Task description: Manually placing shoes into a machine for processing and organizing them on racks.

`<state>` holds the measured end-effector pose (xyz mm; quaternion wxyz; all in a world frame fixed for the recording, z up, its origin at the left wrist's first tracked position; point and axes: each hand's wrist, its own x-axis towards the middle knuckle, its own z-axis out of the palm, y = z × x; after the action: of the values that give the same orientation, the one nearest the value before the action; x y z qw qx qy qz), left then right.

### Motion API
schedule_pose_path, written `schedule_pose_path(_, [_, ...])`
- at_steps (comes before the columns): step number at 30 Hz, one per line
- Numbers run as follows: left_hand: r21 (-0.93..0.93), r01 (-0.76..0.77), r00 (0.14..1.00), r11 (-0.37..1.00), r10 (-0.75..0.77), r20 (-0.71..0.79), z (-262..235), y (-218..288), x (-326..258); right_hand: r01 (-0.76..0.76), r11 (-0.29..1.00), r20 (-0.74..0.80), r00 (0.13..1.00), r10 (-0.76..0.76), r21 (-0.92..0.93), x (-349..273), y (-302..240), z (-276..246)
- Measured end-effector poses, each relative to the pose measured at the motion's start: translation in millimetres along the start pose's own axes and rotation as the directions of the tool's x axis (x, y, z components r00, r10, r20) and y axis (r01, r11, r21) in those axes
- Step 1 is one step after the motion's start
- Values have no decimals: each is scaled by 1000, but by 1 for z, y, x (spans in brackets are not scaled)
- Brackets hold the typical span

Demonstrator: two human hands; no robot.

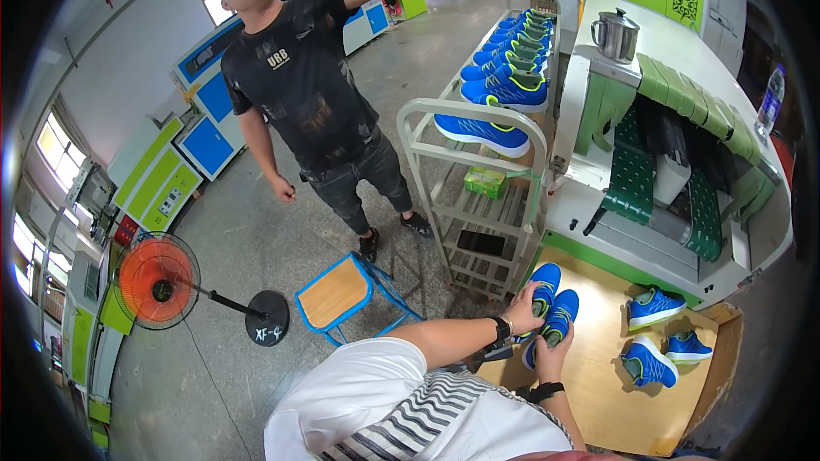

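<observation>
Two blue sneakers with lime trim are held side by side over a wooden tabletop (598,410). My left hand (521,311) is closed around the collar of the left sneaker (544,278). The right sneaker (561,311) sits in my right hand (553,353), whose fingers wrap its heel end. Both toes point away from me. To the right on the tabletop lie several more blue sneakers, among them one near the machine (656,308) and one tipped on its side (651,364).
A white rack cart (410,149) carries a row of blue sneakers (504,85), with a phone (481,242) lower down. The conveyor machine (589,248) borders the tabletop, topped by a metal mug (615,36). At left are a stool (335,297), a fan (159,282) and a person drinking (299,77).
</observation>
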<state>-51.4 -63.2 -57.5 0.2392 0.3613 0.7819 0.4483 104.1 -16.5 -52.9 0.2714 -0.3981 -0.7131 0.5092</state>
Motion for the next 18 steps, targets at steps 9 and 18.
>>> schedule_pose_path(9, [-25,48,998,999,-47,32,16,-14,-4,-91,981,106,992,73,172,-4,8,-19])
schedule_pose_path(18, [-412,579,714,703,-193,673,-78,103,23,-94,935,-211,962,174,341,29,-62,-131])
